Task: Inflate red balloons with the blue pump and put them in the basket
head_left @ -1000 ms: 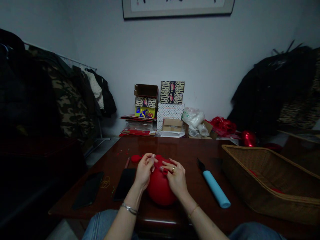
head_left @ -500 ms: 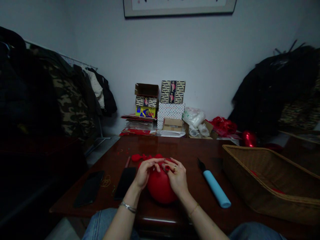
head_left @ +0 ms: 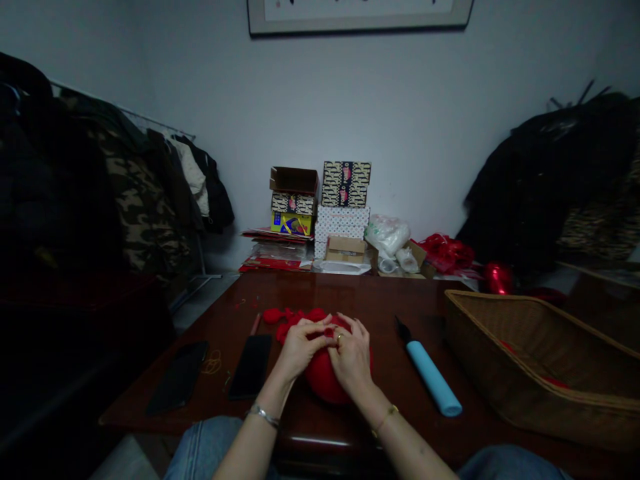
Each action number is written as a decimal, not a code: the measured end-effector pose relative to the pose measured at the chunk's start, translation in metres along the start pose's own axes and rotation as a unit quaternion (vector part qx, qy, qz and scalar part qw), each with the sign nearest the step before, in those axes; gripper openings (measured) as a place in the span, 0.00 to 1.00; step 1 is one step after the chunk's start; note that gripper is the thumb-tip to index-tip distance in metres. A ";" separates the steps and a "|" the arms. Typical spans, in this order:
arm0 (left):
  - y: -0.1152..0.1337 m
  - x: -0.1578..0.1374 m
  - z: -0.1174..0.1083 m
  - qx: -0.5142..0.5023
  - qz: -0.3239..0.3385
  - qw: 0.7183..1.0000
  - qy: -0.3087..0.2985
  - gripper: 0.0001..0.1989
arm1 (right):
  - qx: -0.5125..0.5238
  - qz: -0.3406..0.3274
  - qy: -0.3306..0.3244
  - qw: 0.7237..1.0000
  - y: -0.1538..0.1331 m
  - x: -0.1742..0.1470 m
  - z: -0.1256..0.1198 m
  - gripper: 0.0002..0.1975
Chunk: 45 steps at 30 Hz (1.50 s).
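Note:
A round, inflated red balloon (head_left: 327, 380) rests on the table near its front edge, partly covered by my hands. My left hand (head_left: 303, 343) pinches at the balloon's neck with thumb and finger. From the other side my right hand (head_left: 350, 350), with a ring on one finger, is closed on the neck as well. The small red mouth of the balloon shows between the fingertips of both hands. Just behind my left hand lie several limp red balloons (head_left: 274, 316).
A light-blue hand pump (head_left: 434, 379) lies right of the balloon, beside a wicker basket (head_left: 493, 373). On the left are two dark phone-like slabs (head_left: 250, 367) and thin yellow rubber bands (head_left: 212, 362). Stacked boxes (head_left: 343, 227) stand beyond the table's far edge.
My left hand has moved right and turned inward, its fingers now meeting the right hand's at the balloon's neck. The balloon has shifted slightly right.

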<state>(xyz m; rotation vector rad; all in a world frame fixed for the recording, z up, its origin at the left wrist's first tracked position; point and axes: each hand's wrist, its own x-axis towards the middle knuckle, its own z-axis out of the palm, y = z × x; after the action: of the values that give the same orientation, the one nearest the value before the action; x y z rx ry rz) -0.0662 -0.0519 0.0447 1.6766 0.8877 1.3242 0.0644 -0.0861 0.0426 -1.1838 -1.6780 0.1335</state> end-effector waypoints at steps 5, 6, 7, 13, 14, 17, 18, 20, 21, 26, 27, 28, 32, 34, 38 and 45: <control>-0.003 0.002 0.000 0.009 0.026 0.998 0.063 0.09 | 0.062 0.021 -0.047 0.997 0.013 0.003 -0.009 0.14; -0.001 0.002 -0.001 -0.001 0.027 0.998 0.056 0.10 | 0.075 0.036 -0.046 0.995 0.018 0.004 -0.012 0.14; 0.000 0.002 -0.002 -0.012 0.026 0.999 0.043 0.11 | 0.085 0.051 -0.041 0.994 0.023 0.006 -0.015 0.15; 0.009 -0.002 -0.006 0.035 0.034 0.995 -0.085 0.19 | 0.163 0.032 -0.132 0.977 0.027 0.021 -0.024 0.17; 0.010 -0.002 -0.005 0.038 0.040 0.993 -0.101 0.19 | 0.179 0.020 -0.158 0.971 0.025 0.024 -0.025 0.14; 0.012 -0.004 -0.005 0.025 0.052 0.989 -0.139 0.20 | 0.222 -0.004 -0.211 0.952 0.021 0.031 -0.028 0.09; 0.012 -0.004 -0.005 0.021 0.052 0.988 -0.146 0.20 | 0.233 -0.006 -0.219 0.947 0.021 0.032 -0.029 0.10; 0.013 -0.005 -0.005 0.016 0.050 0.986 -0.156 0.20 | 0.251 -0.001 -0.220 0.943 0.024 0.033 -0.028 0.11; 0.013 -0.004 -0.006 0.017 0.048 0.986 -0.159 0.20 | 0.257 0.006 -0.213 0.943 0.026 0.033 -0.028 0.10; 0.012 -0.003 -0.013 0.040 0.051 0.986 -0.151 0.17 | 0.271 0.049 -0.174 0.945 0.034 0.028 -0.024 0.11; 0.012 -0.002 -0.014 0.040 0.049 0.988 -0.143 0.16 | 0.275 0.053 -0.175 0.944 0.034 0.027 -0.025 0.11; 0.012 -0.002 -0.014 0.038 0.046 0.989 -0.134 0.15 | 0.279 0.054 -0.179 0.942 0.034 0.026 -0.025 0.10; 0.010 0.000 -0.013 0.019 0.032 0.995 -0.090 0.12 | 0.287 0.049 -0.198 0.936 0.032 0.023 -0.031 0.10; 0.007 0.001 -0.012 0.010 0.023 0.998 -0.059 0.12 | 0.277 0.045 -0.208 0.937 0.030 0.023 -0.034 0.12; 0.003 0.003 -0.006 0.015 0.034 0.999 0.010 0.12 | 0.248 0.025 -0.233 0.940 0.020 0.024 -0.041 0.13; 0.001 -0.008 0.016 0.278 0.107 0.944 0.142 0.14 | 0.141 -0.050 -0.125 0.981 0.003 0.025 -0.032 0.15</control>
<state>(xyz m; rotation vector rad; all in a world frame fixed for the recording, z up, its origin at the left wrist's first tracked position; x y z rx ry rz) -0.0517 -0.0620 0.0399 2.0871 1.3780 1.5884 0.0917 -0.0797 0.0721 -0.8959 -1.8611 0.4576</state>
